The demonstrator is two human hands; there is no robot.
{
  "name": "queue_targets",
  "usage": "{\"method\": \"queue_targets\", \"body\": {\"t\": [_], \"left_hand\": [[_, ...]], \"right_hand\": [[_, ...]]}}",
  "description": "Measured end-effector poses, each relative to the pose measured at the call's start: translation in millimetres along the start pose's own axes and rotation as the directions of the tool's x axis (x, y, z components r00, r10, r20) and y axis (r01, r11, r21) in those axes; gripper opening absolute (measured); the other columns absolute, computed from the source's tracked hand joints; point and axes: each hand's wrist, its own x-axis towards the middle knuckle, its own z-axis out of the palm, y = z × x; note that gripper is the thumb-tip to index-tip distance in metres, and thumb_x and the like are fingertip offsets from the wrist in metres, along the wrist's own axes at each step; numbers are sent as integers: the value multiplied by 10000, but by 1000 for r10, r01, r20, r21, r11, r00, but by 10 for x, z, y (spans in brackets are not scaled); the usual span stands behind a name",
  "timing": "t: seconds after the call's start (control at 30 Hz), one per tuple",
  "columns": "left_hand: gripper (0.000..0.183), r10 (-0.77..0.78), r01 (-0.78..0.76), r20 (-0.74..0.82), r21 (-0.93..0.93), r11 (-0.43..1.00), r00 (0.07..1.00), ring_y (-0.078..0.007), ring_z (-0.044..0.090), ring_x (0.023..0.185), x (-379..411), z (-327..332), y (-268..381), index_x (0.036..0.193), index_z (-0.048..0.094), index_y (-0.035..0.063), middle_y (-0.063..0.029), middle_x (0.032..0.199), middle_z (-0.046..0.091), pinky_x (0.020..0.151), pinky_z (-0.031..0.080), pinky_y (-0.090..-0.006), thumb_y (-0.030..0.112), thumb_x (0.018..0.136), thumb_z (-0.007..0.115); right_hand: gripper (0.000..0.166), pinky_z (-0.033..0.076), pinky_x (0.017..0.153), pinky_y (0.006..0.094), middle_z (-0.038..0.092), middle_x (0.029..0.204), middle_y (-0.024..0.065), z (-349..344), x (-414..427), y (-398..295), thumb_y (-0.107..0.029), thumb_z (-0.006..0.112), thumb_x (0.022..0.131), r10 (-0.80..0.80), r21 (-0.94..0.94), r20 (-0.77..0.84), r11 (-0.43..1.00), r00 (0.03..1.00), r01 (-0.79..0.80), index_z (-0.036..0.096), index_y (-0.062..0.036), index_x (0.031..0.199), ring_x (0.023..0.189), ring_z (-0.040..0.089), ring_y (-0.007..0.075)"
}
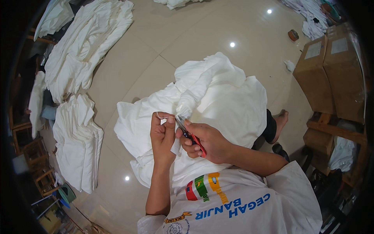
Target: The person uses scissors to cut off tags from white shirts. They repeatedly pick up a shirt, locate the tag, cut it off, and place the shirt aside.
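Observation:
A large heap of white cloth (230, 102) is spread over my lap, with folds bunched up in its middle. My left hand (163, 133) pinches a thin white strip or thread (162, 117) between thumb and forefinger, and the strip loops over the fingertip. In my right hand (209, 140) is a small pair of scissors or thread snips (188, 133) with metal blades and red and dark handles. Their tips point up and left, close beside my left thumb. Whether the blades touch the strip I cannot tell.
Stacked white garments (84, 49) lie on the tiled floor (140, 55) at upper left, above a folded white pile (77, 146). Cardboard boxes (312, 76) stand at right over a wooden frame (336, 128). A roll of brown tape (293, 35) rests near them. A bare foot (281, 125) shows beside the cloth.

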Motion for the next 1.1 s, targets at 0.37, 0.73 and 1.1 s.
{"method": "queue_targets", "body": {"t": [0.37,0.73,1.1], "left_hand": [[147,24,-23,19,-41,999,1000,-20,485,669,-27,22,-25,1091,516,86,29,759,572,603,385,-192,221,1123,568],[136,-22,25,72,-43,999,997,-18,530,695,-34,1,-44,1102,512,90,20,786,590,618,411,-187,219,1132,544],[104,-7,11,51,-79,997,999,-11,443,787,3,-25,-80,1091,517,105,59,917,538,745,389,-180,196,1134,541]], "right_hand": [[386,326,503,255,466,756,-25,15,42,13,-406,410,1151,-28,66,-1,997,1000,28,568,-85,1007,571,359,77],[380,298,484,227,446,754,-45,8,47,12,-431,413,1153,-20,-31,-59,999,998,18,557,-131,969,567,330,55],[255,357,544,236,511,793,-22,42,-106,-57,-283,664,1044,-608,-724,-54,571,792,388,633,-55,1153,589,399,61]]}}
